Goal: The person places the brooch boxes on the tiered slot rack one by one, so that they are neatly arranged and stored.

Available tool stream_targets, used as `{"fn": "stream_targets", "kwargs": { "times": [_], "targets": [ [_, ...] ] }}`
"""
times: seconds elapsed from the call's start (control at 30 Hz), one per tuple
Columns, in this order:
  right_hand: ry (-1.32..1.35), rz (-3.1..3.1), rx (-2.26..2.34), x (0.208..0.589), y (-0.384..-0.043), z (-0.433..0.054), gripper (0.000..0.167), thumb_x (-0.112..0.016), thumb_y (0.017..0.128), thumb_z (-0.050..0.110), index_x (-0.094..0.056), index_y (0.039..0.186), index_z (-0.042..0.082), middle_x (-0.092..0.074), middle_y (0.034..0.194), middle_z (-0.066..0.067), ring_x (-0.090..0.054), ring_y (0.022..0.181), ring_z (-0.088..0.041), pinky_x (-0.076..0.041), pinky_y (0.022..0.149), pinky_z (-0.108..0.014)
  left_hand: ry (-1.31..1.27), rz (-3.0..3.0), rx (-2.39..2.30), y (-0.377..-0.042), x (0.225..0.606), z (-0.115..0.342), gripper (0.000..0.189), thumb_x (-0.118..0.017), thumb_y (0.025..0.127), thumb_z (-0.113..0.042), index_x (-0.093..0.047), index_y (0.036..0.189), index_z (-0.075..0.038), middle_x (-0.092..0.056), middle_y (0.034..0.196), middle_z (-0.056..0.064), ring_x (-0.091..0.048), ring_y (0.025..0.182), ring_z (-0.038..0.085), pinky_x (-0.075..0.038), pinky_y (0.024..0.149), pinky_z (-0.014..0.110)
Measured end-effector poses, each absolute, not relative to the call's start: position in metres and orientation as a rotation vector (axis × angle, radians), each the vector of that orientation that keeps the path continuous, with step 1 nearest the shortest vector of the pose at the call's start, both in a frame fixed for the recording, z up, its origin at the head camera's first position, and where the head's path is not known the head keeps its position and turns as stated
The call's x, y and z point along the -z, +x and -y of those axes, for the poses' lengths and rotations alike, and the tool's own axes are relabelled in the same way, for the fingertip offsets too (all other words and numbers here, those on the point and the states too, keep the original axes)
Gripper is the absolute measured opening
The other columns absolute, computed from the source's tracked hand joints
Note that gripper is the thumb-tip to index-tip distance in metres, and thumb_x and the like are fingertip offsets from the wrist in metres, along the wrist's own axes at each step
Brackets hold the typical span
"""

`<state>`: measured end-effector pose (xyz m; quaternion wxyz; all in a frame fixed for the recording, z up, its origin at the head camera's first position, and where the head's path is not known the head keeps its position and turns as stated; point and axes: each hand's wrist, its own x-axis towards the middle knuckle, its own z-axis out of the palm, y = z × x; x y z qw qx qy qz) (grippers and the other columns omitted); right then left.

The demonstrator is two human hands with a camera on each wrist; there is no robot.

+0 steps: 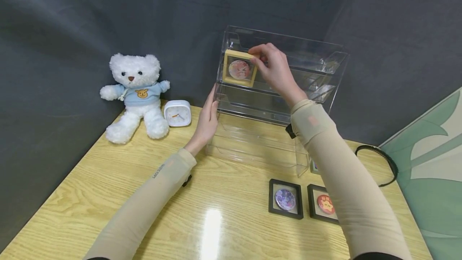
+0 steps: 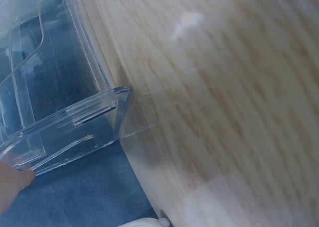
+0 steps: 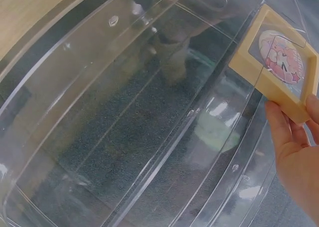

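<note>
My right hand pinches the right side of a yellow square display frame that holds a pink round badge. The frame is upright at the left of an upper tier of a clear acrylic tiered rack. In the right wrist view, the thumb and fingers hold one corner of the frame, and a clear tier edge crosses in front of it. My left hand rests against the rack's left side with its fingers straight. Only a fingertip of that hand shows in the left wrist view, at the rack's edge.
Two black frames with badges, one purple and one red, lie in front of the rack. Another frame is partly hidden by my right arm. A white teddy bear, white clock and black headband are on the wooden table.
</note>
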<state>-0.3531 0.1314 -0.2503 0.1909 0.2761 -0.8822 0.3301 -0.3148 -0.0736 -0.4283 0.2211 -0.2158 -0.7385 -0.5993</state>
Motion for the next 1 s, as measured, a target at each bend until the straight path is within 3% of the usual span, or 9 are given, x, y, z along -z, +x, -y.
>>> {"fn": "stream_targets", "kwargs": {
  "times": [0.2, 0.43, 0.63, 1.0],
  "targets": [
    [0.778, 2.46, -0.923, 0.251, -0.352, -0.131, 0.027, -0.064, 0.108, 0.009, -0.07, 0.131, -0.003, -0.062, 0.113, -0.02, -0.053, 0.095, -0.031, -0.042, 0.082, -0.039, -0.599, 2.038, 1.648, -0.315, 0.428, 0.073, 0.054, -0.028, 0.117, -0.005, -0.018, 0.17, 0.002, -0.02, 0.175, 0.023, -0.02, 0.162, 0.026, -0.021, 0.13, 0.033],
    [0.792, 2.466, -0.949, 0.253, -0.349, -0.133, 0.03, -0.067, 0.107, 0.009, -0.066, 0.135, -0.003, -0.063, 0.125, -0.021, -0.062, 0.115, -0.034, -0.053, 0.105, -0.044, -0.597, 2.044, 1.638, -0.314, 0.428, 0.074, 0.054, -0.029, 0.117, -0.005, -0.018, 0.17, 0.002, -0.02, 0.175, 0.021, -0.02, 0.161, 0.026, -0.019, 0.131, 0.033],
    [0.761, 2.475, -0.999, 0.251, -0.343, -0.141, 0.032, -0.067, 0.107, 0.009, -0.065, 0.136, -0.004, -0.061, 0.132, -0.02, -0.065, 0.12, -0.034, -0.055, 0.106, -0.042, -0.591, 2.048, 1.644, -0.314, 0.43, 0.073, 0.055, -0.029, 0.117, -0.005, -0.018, 0.171, -0.001, -0.02, 0.175, 0.02, -0.02, 0.161, 0.025, -0.019, 0.131, 0.033],
    [0.661, 2.427, -1.088, 0.261, -0.296, -0.198, 0.035, -0.06, 0.112, 0.018, -0.064, 0.141, 0.0, -0.062, 0.137, -0.016, -0.061, 0.13, -0.029, -0.052, 0.112, -0.041, -0.594, 2.04, 1.651, -0.314, 0.429, 0.074, 0.054, -0.028, 0.118, -0.008, -0.017, 0.17, 0.0, -0.02, 0.176, 0.018, -0.019, 0.162, 0.025, -0.017, 0.131, 0.034]
  ]
}}
